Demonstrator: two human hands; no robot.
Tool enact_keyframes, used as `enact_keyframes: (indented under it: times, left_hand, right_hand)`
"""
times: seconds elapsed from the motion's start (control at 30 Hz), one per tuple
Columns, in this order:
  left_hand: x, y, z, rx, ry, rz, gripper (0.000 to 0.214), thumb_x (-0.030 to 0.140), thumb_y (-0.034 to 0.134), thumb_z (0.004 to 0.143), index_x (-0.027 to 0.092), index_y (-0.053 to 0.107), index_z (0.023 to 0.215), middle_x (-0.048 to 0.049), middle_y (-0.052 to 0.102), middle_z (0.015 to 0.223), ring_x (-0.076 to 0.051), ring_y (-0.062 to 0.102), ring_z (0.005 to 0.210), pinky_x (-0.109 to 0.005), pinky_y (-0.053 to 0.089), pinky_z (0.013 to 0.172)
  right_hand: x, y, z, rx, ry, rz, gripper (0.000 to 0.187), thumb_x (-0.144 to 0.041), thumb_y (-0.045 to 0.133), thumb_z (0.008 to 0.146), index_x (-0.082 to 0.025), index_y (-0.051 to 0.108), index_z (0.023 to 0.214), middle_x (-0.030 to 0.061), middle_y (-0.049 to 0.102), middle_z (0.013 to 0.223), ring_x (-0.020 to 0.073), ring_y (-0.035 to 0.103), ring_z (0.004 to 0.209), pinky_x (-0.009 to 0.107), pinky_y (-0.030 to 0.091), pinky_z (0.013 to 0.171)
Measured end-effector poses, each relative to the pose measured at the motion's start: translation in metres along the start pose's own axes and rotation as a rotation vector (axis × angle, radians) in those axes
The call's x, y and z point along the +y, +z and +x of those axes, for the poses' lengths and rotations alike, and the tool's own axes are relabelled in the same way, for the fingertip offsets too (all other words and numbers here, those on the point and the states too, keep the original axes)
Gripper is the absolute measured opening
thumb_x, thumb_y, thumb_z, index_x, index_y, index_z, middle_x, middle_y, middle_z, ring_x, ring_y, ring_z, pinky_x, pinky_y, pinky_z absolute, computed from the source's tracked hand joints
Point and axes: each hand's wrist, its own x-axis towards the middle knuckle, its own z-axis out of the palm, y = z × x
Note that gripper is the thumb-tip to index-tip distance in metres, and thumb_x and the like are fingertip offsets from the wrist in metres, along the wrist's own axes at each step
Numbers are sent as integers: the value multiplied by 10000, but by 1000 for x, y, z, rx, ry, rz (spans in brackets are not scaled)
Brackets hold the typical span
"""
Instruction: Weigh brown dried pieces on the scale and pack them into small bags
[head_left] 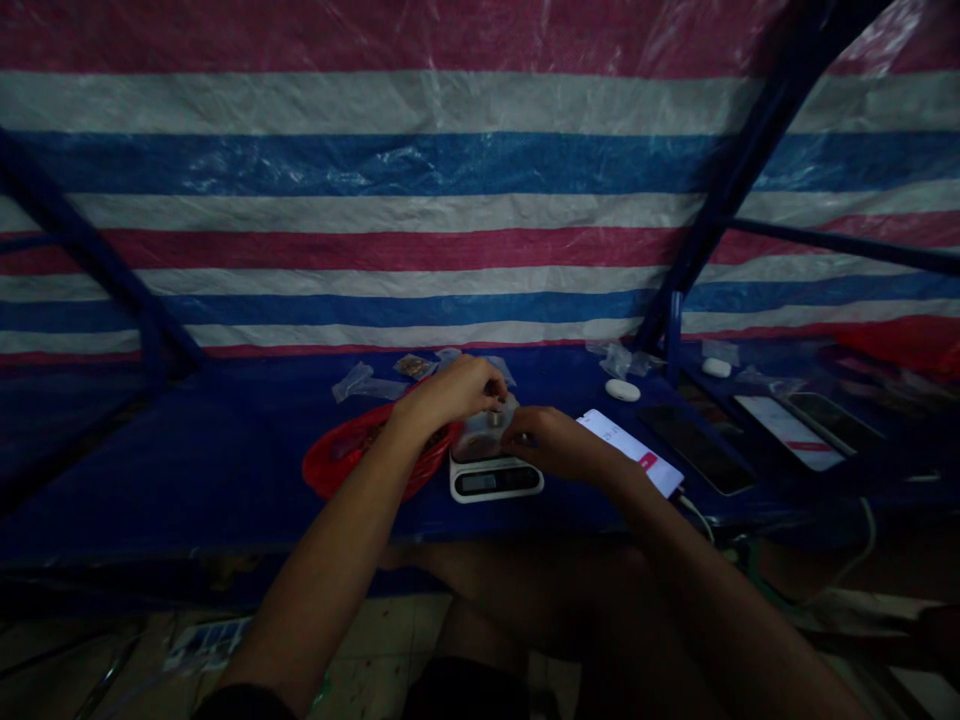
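A small white digital scale (pixel 496 480) stands on the blue-covered table, with a clear plastic bag (pixel 480 436) resting on its platform. My left hand (pixel 450 392) hovers over the bag with its fingertips pinched at the bag's top. My right hand (pixel 546 441) grips the bag's right side, fingers curled. Just left of the scale sits a red basket (pixel 336 462), partly hidden by my left forearm. What is inside the bag is too dark to make out.
A lit phone (pixel 634 450) lies right of the scale, with several more phones (pixel 787 430) further right. Small clear bags (pixel 360 382) lie at the table's back, beside a white oval case (pixel 622 390). A striped tarp hangs behind; blue poles (pixel 739 170) slant at both sides.
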Motion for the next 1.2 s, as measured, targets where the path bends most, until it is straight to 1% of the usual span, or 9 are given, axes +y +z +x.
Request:
enact_keyframes:
  times: [0.2, 0.37, 0.53, 0.63, 0.7, 0.87, 1.03, 1.13, 1.2]
  left_hand:
    - [1, 5, 10, -48, -9, 49, 199, 124, 696, 835, 195, 815, 977, -53, 814, 958, -191, 743, 883, -263, 506, 789]
    - [0, 5, 14, -72, -35, 103, 198, 146, 712, 828, 201, 821, 985, -63, 816, 998, -213, 747, 925, -269, 512, 796]
    - [1, 5, 15, -57, -55, 49, 285, 103, 704, 806, 224, 807, 1042, -35, 814, 994, -194, 745, 917, -237, 510, 779]
    - [-2, 8, 16, -39, -31, -46, 287, 94, 700, 801, 205, 795, 1047, -41, 808, 1000, -200, 742, 928, -239, 523, 783]
    - [-6, 12, 18, -11, -27, -130, 315, 87, 711, 795, 195, 773, 1085, -45, 804, 1004, -200, 741, 932, -251, 540, 804]
    - [-21, 27, 19, 64, -7, -366, 448, 61, 733, 782, 162, 690, 1216, -75, 787, 1041, -194, 741, 956, -278, 578, 833]
    - [-32, 31, 11, 148, 52, -513, 394, 136, 655, 887, 183, 651, 1279, -105, 749, 1184, -196, 730, 1047, -307, 578, 882]
    - [-32, 27, 0, 183, 34, -556, 431, 95, 580, 906, 194, 621, 1324, -95, 743, 1190, -177, 739, 1011, -292, 571, 858]
    - [-30, 25, -11, 221, 8, -473, 397, 114, 581, 907, 191, 644, 1291, -84, 752, 1154, -180, 734, 999, -287, 558, 858]
  right_hand:
    - [2, 1, 0, 28, 5, 2, 138, -173, 642, 910, -191, 774, 944, 71, 758, 956, 188, 681, 833, 266, 459, 736]
    - [7, 1, -2, 68, 0, 87, 119, -162, 647, 911, -189, 759, 938, 67, 756, 983, 190, 684, 872, 274, 470, 766]
    - [18, -8, -6, 235, 91, 197, 88, -175, 642, 910, -166, 730, 914, 48, 725, 897, 167, 655, 785, 266, 462, 708]
    - [24, -9, 0, 383, 135, 204, 104, -232, 653, 919, -169, 735, 908, 43, 700, 881, 172, 634, 787, 283, 454, 717]
    - [27, -7, 4, 436, 129, 199, 107, -242, 659, 916, -173, 739, 899, 43, 691, 884, 176, 627, 799, 294, 449, 731]
    - [30, -2, 7, 464, 110, 189, 114, -262, 665, 916, -182, 741, 888, 34, 673, 854, 169, 604, 767, 294, 435, 708]
    - [26, 1, 13, 509, 129, 148, 130, -281, 659, 936, -185, 735, 893, 33, 662, 860, 155, 576, 729, 286, 423, 687]
    - [22, 5, 23, 458, 129, 90, 121, -274, 656, 942, -194, 745, 926, 41, 681, 911, 158, 597, 766, 283, 419, 706]
    - [20, 8, 28, 404, 138, 31, 140, -266, 633, 954, -208, 759, 942, 46, 691, 945, 165, 611, 792, 284, 412, 715]
